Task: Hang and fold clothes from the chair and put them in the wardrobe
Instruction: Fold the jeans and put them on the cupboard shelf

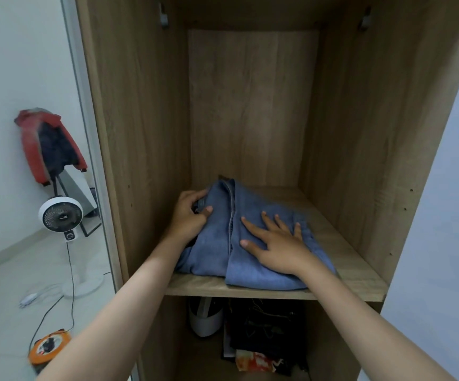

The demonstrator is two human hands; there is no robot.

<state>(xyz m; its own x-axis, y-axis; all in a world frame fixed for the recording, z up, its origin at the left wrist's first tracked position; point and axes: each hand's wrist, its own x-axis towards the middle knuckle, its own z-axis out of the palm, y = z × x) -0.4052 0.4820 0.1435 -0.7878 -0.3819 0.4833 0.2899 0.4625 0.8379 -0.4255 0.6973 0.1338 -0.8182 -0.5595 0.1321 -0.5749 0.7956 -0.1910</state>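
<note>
Folded blue jeans (217, 243) lie on the wooden wardrobe shelf (355, 273), toward its left and front. My left hand (190, 213) grips the left edge of the jeans near the waistband, fingers curled around the fabric. Flat on top of the jeans rests my right hand (278, 243), fingers spread, holding nothing. Far left, a chair (77, 191) against the wall carries a red jacket (34, 149) with dark clothing (55, 149) draped inside it.
The wardrobe's side walls (146, 119) close in the shelf. Below the shelf sit a white object (205, 317), dark folded items (267, 328) and an orange printed piece (256, 362). A white standing fan (60, 215), its cable and an orange cord reel (48, 346) occupy the floor at left.
</note>
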